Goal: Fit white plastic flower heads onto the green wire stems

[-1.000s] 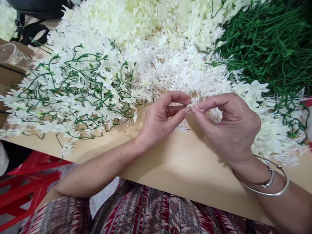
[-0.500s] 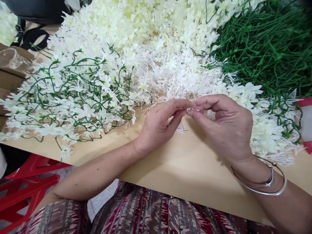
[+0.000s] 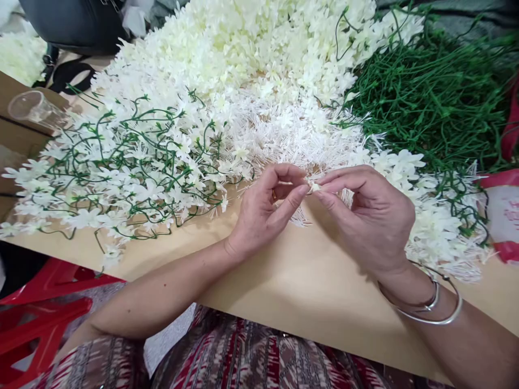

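My left hand (image 3: 265, 205) and my right hand (image 3: 360, 208) meet fingertip to fingertip above the table's near side. Between them is a small whitish piece (image 3: 313, 187), pinched from both sides; it looks like part of an artificial flower, but the fingers cover most of it. Just beyond the hands lies a heap of thin white stamen-like pieces (image 3: 284, 132). White artificial flowers on green stems (image 3: 138, 156) spread out to the left. More loose white petals (image 3: 433, 208) lie beside my right hand.
A large mound of cream-white blossoms (image 3: 251, 48) covers the back. Bare green plastic stems (image 3: 433, 102) are piled at the back right, near a red and white bag (image 3: 505, 216). A clear cup (image 3: 38, 108) lies at left, below a black bag (image 3: 77, 24). Red stools (image 3: 48, 319) stand at lower left.
The whitish piece between my fingertips shows larger now. My left fingers have opened up a little, baring a ring. The view has shifted slightly.
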Available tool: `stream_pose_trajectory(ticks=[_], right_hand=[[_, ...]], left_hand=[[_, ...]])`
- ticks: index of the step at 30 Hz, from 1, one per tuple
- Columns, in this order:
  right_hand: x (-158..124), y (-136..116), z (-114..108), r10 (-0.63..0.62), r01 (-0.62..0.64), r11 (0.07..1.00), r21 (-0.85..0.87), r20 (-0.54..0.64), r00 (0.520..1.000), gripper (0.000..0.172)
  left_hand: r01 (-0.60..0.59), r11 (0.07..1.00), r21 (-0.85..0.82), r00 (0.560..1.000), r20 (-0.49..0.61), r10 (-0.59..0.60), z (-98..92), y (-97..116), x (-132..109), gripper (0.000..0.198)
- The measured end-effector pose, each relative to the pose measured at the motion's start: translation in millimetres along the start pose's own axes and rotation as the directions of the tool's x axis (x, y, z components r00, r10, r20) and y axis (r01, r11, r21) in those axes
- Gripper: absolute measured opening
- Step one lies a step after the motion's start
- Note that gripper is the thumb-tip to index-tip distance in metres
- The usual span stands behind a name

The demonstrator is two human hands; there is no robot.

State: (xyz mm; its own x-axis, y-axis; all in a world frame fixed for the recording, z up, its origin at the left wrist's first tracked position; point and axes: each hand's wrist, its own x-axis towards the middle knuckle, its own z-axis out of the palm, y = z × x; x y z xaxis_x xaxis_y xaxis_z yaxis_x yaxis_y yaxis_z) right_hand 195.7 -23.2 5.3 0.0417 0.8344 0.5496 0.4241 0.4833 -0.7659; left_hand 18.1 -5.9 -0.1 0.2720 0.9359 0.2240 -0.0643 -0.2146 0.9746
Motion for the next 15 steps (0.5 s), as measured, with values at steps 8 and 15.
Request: stream_pose_trajectory(ticks=[8, 15], right_hand=[[0.5, -2.4, -0.2, -0.037, 0.039, 0.999, 0.031, -0.048, 0.998, 0.016], [-4.6, 0.4, 1.7, 0.065, -0.065, 0.998, 0.021, -0.005, 0.998, 0.008]], left_hand=[[0.066, 0.997, -0.05, 0.998, -0.007, -0.066, -0.1, 0.7, 0.6, 0.022], [0.078, 0.997, -0.025, 0.997, 0.019, -0.077, -2.7, -1.4, 0.3, 0.027]])
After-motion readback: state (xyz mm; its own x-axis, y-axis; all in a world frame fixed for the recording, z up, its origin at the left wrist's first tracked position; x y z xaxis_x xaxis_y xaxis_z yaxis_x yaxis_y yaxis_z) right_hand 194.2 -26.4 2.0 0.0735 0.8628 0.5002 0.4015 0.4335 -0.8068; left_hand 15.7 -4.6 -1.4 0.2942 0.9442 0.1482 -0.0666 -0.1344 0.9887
